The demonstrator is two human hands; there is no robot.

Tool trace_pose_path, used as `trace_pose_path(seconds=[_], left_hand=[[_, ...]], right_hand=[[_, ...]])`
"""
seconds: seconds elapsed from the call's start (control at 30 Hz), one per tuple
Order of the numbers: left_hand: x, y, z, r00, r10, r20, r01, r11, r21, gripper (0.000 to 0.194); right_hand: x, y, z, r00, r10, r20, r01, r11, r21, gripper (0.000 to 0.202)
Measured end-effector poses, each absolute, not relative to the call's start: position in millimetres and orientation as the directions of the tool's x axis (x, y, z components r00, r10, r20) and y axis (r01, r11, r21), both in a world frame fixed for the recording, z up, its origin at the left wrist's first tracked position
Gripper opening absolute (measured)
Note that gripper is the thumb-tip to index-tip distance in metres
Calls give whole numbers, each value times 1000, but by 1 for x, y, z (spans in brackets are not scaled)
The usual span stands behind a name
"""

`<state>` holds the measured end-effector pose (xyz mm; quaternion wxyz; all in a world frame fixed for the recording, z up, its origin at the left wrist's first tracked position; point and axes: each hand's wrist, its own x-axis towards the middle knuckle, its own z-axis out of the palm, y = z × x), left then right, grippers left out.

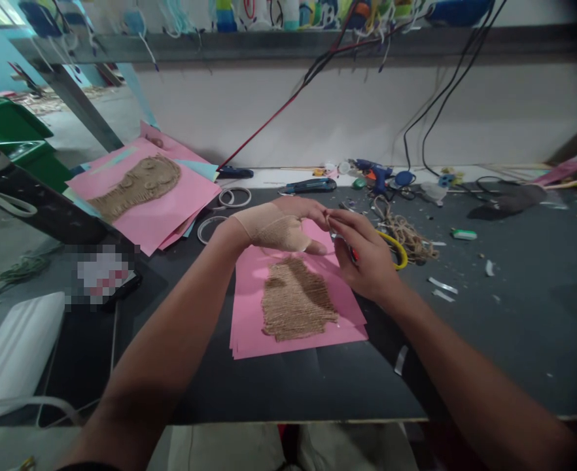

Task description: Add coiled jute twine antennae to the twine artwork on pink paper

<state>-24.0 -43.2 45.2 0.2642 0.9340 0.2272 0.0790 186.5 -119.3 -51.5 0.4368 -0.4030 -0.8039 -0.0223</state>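
Note:
My left hand (283, 222), wrapped in a beige bandage across palm and wrist, is above the top of a pink sheet (249, 327). Its fingertips meet those of my right hand (364, 252), and both hands pinch a thin strand of twine (328, 221), mostly hidden by the fingers. Rows of brown twine form a patch (298, 301) on the sheet, just below my hands. Scissors with a yellow-and-red handle (402, 252) show behind my right hand; whether it holds them I cannot tell.
Loose twine (406, 235) lies tangled right of my hands. A utility knife (311, 186), tape rolls (234, 197) and a blue glue gun (379, 175) are toward the back. Pink sheets with a twine shape (144, 183) lie at left. Cables (279, 111) hang from the shelf.

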Motion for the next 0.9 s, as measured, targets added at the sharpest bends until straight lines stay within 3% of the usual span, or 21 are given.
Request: trace_pose_path(seconds=[0.33, 0.47, 0.67, 0.9], left_hand=[[-30, -43, 54, 877, 480, -13, 380, -679, 629, 32], [-29, -42, 54, 873, 488, -23, 401, -689, 603, 34], [-27, -38, 47, 850, 521, -74, 465, -678, 569, 53], [-33, -37, 52, 797, 598, -79, 539, -647, 540, 45]], right_hand=[[186, -116, -58, -330, 598, 730, 652, 704, -282, 44], [186, -115, -60, -330, 602, 728, 640, 709, -296, 45], [188, -114, -58, -332, 600, 728, 655, 702, -279, 43], [187, -116, -56, -321, 613, 722, 688, 675, -267, 37]])
